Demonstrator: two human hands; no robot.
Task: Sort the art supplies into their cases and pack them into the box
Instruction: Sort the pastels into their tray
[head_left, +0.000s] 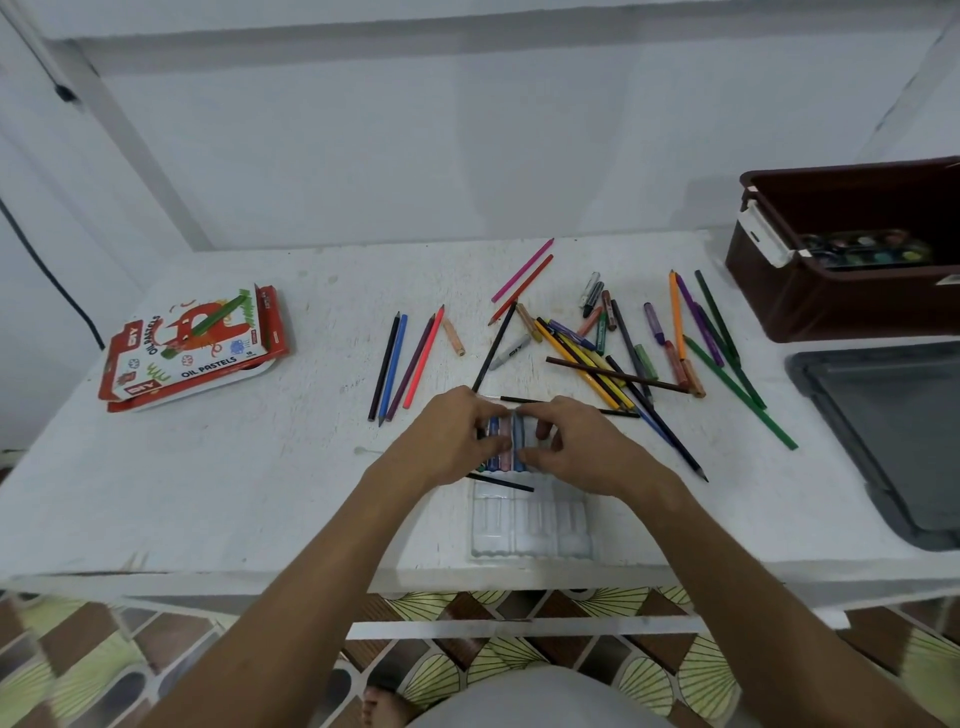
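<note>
A clear plastic pastel tray (530, 525) lies at the table's front edge. Several oil pastels (506, 441) sit in its far end. My left hand (457, 436) and my right hand (576, 441) meet over those pastels, fingers curled and pinching them; which pastel each holds is hidden. Loose coloured pencils and pastels (613, 353) are scattered behind the hands. A few pencils (405, 364) lie side by side to the left. The red oil pastels case (192, 348) lies at the left. The brown box (852, 249) stands at the back right with a paint palette (867, 249) inside.
A grey lid (893, 436) lies at the right edge, below the box. A black pencil (501, 483) lies across the tray. A black cable (47, 265) runs down the wall at left. The white table (234, 483) ends just in front of the tray.
</note>
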